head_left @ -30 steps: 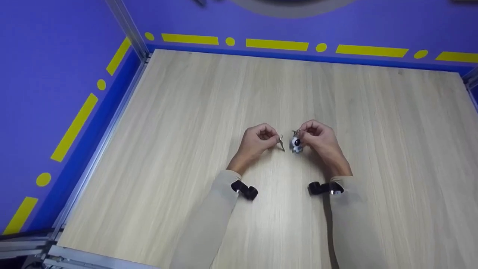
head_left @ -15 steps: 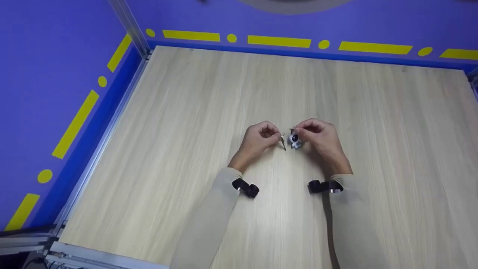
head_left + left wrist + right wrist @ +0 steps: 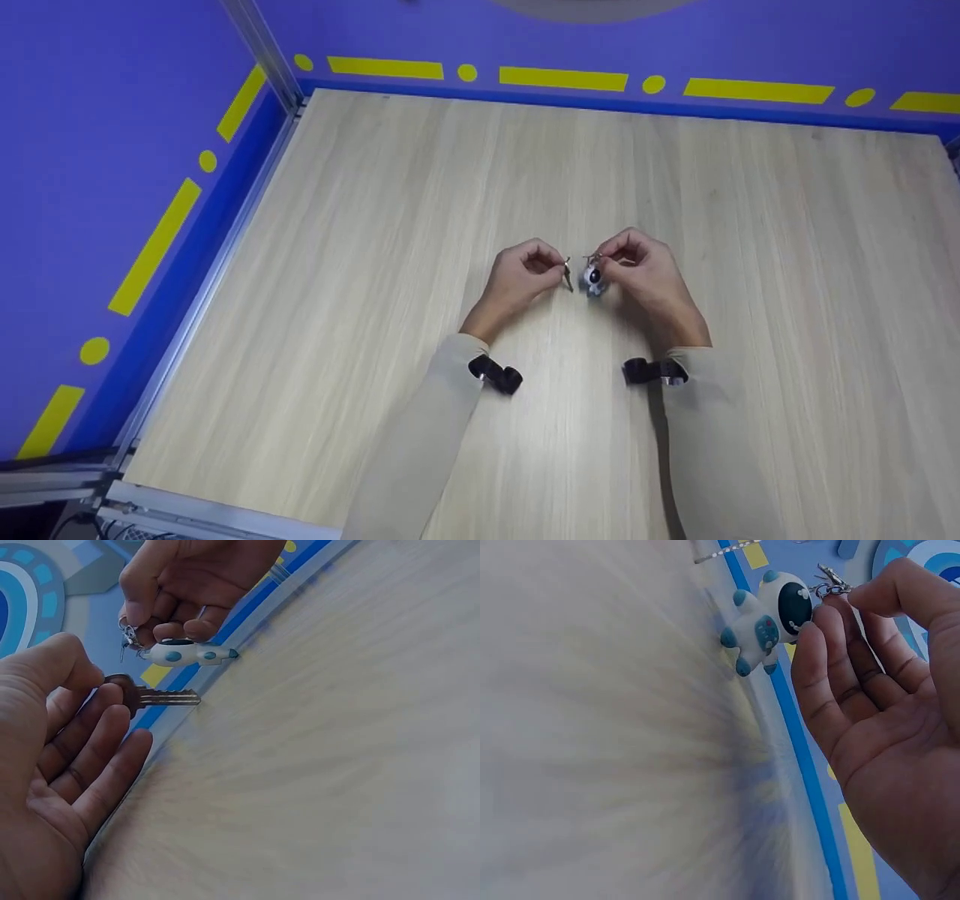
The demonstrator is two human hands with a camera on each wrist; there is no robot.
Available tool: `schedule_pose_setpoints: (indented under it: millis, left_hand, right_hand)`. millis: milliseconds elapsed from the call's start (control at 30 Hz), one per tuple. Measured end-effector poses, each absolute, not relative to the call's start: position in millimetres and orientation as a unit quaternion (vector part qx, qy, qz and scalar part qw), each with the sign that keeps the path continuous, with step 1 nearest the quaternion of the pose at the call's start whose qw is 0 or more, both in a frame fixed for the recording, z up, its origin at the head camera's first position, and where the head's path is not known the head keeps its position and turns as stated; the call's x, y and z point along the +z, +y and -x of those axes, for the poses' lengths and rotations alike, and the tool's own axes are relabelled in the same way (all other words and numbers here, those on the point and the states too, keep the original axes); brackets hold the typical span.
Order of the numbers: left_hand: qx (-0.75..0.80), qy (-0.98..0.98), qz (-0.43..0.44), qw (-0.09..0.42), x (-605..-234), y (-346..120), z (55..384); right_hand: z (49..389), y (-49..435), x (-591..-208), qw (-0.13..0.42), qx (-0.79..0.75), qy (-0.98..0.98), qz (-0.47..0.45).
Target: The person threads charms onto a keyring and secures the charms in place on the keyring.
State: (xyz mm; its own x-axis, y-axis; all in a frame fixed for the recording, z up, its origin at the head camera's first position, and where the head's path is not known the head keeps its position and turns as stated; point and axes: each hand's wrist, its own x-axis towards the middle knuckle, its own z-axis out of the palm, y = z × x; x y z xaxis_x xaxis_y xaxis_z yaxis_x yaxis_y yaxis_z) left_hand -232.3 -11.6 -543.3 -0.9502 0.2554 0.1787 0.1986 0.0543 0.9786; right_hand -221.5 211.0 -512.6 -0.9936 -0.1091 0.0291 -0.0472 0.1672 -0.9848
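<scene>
Over the middle of the table, my left hand (image 3: 519, 276) pinches a metal key (image 3: 169, 697) by its bow between thumb and index finger. The toothed blade sticks out towards the right in the left wrist view. Opposite it, my right hand (image 3: 643, 271) pinches the metal ring and clasp (image 3: 831, 581) of a keychain. From this hangs a small white and teal astronaut figure (image 3: 769, 619) with a dark visor. The key and the clasp are held close together, with a narrow gap between them in the head view. My right fingertips partly cover the ring.
The wood-grain table (image 3: 375, 225) extends around both hands. Blue walls with yellow marks (image 3: 562, 79) stand at the back and left, joined by a metal frame post (image 3: 262, 56). Black wrist cameras (image 3: 495, 375) sit on both sleeves.
Both hands have shifted slightly upward in the head view. My right hand has come a little nearer the key, and the clasp now points more sideways towards it. Both grips stay the same.
</scene>
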Motion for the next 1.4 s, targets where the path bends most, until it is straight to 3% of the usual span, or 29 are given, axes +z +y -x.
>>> schedule_pose_setpoints:
  millis: [533,967,1400]
  left_hand:
    - [0.645,0.745,-0.168,0.021,-542.4,-8.9,230.4]
    - [0.640,0.750,-0.170,0.002,-534.8,-6.9,228.5]
    - [0.565,0.793,-0.209,-0.097,-522.9,-7.0,226.6]
  right_hand:
    - [219.2,210.5,-506.9,-0.029,-0.566,0.820,0.077]
    - [217.5,207.8,-501.3,0.002,-0.545,0.834,0.083]
    - [218.4,199.9,-497.0,0.052,-0.582,0.800,0.138]
